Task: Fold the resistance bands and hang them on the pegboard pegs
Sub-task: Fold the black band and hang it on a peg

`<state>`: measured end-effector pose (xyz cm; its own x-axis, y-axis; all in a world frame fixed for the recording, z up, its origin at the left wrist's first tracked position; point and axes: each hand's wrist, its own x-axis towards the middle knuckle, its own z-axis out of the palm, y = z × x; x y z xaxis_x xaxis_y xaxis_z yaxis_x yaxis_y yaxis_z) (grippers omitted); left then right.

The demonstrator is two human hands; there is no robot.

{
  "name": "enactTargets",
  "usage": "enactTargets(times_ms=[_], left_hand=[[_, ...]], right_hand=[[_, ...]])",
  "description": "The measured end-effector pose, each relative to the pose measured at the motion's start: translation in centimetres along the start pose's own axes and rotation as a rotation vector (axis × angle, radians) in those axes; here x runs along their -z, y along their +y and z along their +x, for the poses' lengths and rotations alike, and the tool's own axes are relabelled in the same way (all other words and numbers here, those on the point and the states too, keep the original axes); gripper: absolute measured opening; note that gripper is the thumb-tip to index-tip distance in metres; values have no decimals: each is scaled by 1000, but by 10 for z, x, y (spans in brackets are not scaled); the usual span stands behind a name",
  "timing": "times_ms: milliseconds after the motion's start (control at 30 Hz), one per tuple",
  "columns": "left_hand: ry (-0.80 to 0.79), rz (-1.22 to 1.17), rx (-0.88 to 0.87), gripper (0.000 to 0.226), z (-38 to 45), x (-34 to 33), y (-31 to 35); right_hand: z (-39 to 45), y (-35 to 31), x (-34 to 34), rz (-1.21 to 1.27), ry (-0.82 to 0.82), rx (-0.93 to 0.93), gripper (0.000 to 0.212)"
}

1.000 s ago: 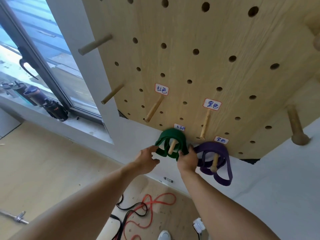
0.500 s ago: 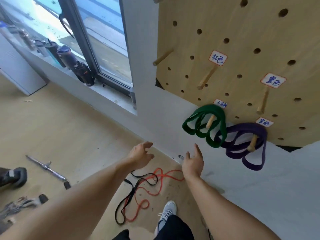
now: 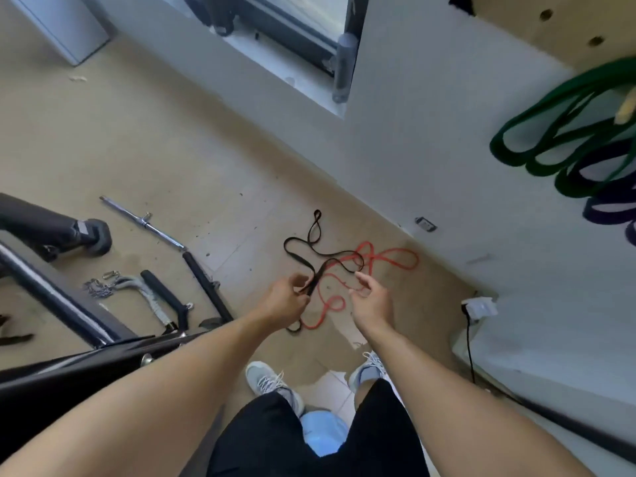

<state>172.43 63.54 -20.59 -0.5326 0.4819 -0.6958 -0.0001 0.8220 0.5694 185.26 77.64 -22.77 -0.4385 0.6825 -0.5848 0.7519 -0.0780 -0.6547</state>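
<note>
— How many bands, and where?

— Four. One black band (image 3: 311, 251) and one red band (image 3: 375, 261) lie tangled on the floor (image 3: 144, 132); one green band (image 3: 564, 132) and one purple band (image 3: 609, 208) hang at far right on the pegboard (image 3: 568, 25).

— And the hands?

— Two. The left hand (image 3: 284, 301) appears to pinch the black band, though whether it truly touches is unclear. The right hand (image 3: 373, 301) is loosely spread, holding nothing.

A: Colours near the black band (image 3: 311, 247)?
B: A red band (image 3: 378, 259) tangled with it on the tan floor (image 3: 137, 132). Up right, a green band (image 3: 557, 132), a purple one (image 3: 605, 204) below, probably.
A: The wall (image 3: 430, 115)?
B: Pale grey.
</note>
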Motion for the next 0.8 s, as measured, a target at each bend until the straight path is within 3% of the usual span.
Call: enactTargets(times_ms=[167, 467, 700, 800], left_hand=[[42, -104, 77, 40, 42, -37, -53], [93, -195, 177, 36, 165, -133, -204], [83, -61, 24, 35, 259, -159, -261], [-5, 194, -45, 46, 285, -161, -270]], right_hand=[[34, 58, -52, -102, -116, -18, 37], [191, 204, -188, -372, -347, 60, 40], [311, 296, -293, -678, -419, 258, 60], [354, 326, -326, -840, -475, 390, 74]])
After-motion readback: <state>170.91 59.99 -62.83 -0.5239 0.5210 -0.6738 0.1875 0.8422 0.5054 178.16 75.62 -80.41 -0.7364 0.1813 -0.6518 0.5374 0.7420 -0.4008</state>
